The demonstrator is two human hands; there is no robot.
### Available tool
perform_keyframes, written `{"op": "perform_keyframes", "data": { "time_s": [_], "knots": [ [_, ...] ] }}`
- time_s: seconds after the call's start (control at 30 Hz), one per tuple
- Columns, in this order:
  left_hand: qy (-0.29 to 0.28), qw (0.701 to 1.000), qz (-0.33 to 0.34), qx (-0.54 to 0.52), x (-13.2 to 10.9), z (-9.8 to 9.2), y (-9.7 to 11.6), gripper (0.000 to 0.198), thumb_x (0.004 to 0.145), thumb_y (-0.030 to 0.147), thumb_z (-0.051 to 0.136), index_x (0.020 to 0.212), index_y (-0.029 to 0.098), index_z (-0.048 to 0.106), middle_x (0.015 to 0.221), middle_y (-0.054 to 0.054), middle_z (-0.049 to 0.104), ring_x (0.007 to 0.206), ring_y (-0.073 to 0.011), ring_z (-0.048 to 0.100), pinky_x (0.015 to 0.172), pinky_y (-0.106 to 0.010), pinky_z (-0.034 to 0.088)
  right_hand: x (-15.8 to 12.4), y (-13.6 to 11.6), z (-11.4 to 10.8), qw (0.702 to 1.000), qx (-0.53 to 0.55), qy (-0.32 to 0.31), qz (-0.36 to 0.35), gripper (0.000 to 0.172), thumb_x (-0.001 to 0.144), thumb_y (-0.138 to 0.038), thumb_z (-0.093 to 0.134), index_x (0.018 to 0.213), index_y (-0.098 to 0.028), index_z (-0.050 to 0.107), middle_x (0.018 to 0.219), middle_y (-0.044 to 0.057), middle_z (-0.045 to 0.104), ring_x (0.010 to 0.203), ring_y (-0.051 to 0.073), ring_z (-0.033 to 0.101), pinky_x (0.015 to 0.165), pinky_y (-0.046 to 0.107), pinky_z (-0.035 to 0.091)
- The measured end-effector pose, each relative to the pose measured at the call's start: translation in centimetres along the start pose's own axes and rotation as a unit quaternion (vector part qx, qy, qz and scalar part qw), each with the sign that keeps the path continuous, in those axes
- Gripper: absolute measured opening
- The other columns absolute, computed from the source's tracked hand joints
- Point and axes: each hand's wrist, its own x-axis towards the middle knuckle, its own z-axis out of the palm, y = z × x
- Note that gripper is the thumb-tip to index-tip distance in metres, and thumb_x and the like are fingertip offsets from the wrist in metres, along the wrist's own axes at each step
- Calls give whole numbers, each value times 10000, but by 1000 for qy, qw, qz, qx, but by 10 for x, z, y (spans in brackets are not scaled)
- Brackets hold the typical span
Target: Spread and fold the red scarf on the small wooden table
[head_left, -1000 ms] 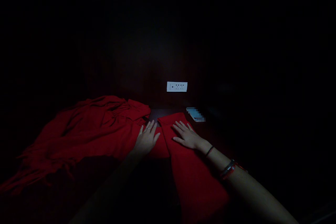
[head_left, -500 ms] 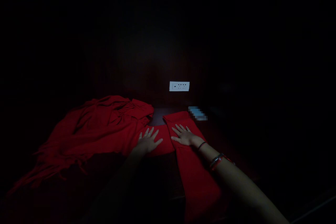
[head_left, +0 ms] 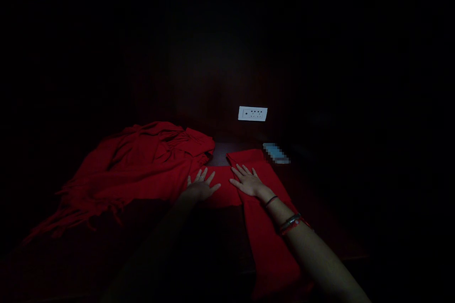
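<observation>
A long red scarf [head_left: 142, 165] with fringed ends lies on a dark table, bunched in a heap at the left and running in a flat band toward me at the right. My left hand [head_left: 201, 187] lies flat on the cloth with its fingers spread, a ring on one finger. My right hand [head_left: 249, 181] rests flat beside it on the folded band, fingers stretched out, with bracelets at the wrist. Neither hand holds anything.
A white socket plate [head_left: 252, 113] sits on the dark wall behind. A small pale, blurred object [head_left: 276, 153] lies on the table just right of the scarf's far end. The surroundings are too dark to make out.
Both hands have slid a little toward me over the cloth, staying flat. The view has shifted, so everything sits further right in the frame.
</observation>
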Motion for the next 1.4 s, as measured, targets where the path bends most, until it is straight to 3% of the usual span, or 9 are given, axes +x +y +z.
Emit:
{"op": "perform_keyframes", "data": {
  "time_s": [0.2, 0.47, 0.67, 0.77, 0.93, 1.03, 1.2, 1.3, 1.4],
  "knots": [
    [1, 1000, -11, 5, -5, -5, 7, 602, 779, 553, 196, 1305, 258, 189, 1382, -51, 84, 1254, -284, 47, 920, -592, 108, -7, 5, -6, 997, 15, 74, -17, 707, 768, -617, 87, 1332, -199, 4, 1394, 27, -2, 1259, 196, -38, 983, 464, 24],
    [5, 1000, -13, 10, -8, -2, 9, 593, 788, 523, 237, 1303, 229, 212, 1381, -81, 94, 1253, -276, 83, 937, -556, 118, -4, 11, 4, 999, -7, 27, 17, 716, 775, -606, 72, 1325, -152, 135, 1387, 48, 84, 1261, 190, 26, 987, 467, 6],
    [160, 981, 107, 23, -10, -35, -10, 446, 797, 334, 354, 1214, 180, 400, 1318, -96, 312, 1170, -219, 327, 947, -362, 262, -8, 11, 0, 996, 50, 69, -5, 665, 789, -579, 194, 1299, -155, 238, 1364, 82, 196, 1252, 211, 110, 981, 487, 29],
    [290, 956, -9, 48, -23, -65, -43, 452, 759, 268, 413, 1200, 168, 406, 1304, -115, 325, 1176, -266, 296, 963, -443, 192, -6, 15, -2, 982, 104, 159, -13, 558, 800, -490, 312, 1238, -148, 359, 1291, 106, 351, 1205, 216, 253, 979, 474, 110],
    [154, 969, -194, 3, -46, -86, -101, 353, 675, 261, 506, 990, 110, 554, 1005, -192, 552, 944, -336, 494, 791, -503, 338, 1, 19, -7, 934, 174, 313, -15, 344, 783, -298, 409, 1049, -119, 533, 1062, 119, 550, 985, 195, 483, 889, 383, 331],
    [178, 978, -110, -13, -45, -89, -98, 268, 726, 226, 435, 911, 99, 581, 918, -175, 571, 858, -285, 535, 717, -389, 409, 0, 14, -9, 918, 218, 327, -55, 270, 771, -278, 436, 955, -143, 579, 981, 101, 586, 918, 182, 517, 834, 346, 387],
    [216, 972, 94, -22, -35, -77, -25, 272, 778, 235, 390, 978, 171, 563, 982, -71, 557, 936, -182, 491, 841, -273, 356, -5, 0, -9, 891, 347, 259, -134, 365, 766, -315, 477, 1108, -188, 483, 1074, 72, 551, 963, 151, 513, 840, 307, 399],
    [105, 958, 258, -64, -35, -66, -3, 312, 743, 344, 462, 991, 187, 567, 1016, -51, 560, 944, -179, 492, 850, -261, 352, -8, -3, -9, 898, 319, 193, -234, 372, 754, -312, 509, 1110, -207, 488, 1095, 56, 535, 988, 143, 492, 861, 295, 381],
    [34, 965, 237, -105, -35, -62, -23, 516, 671, 482, 505, 1099, 193, 503, 1127, -52, 511, 1015, -190, 459, 871, -264, 335, -10, -3, -9, 917, 238, 159, -279, 229, 773, -291, 484, 952, -196, 590, 968, 52, 582, 934, 148, 506, 849, 299, 380]
  ]
}}
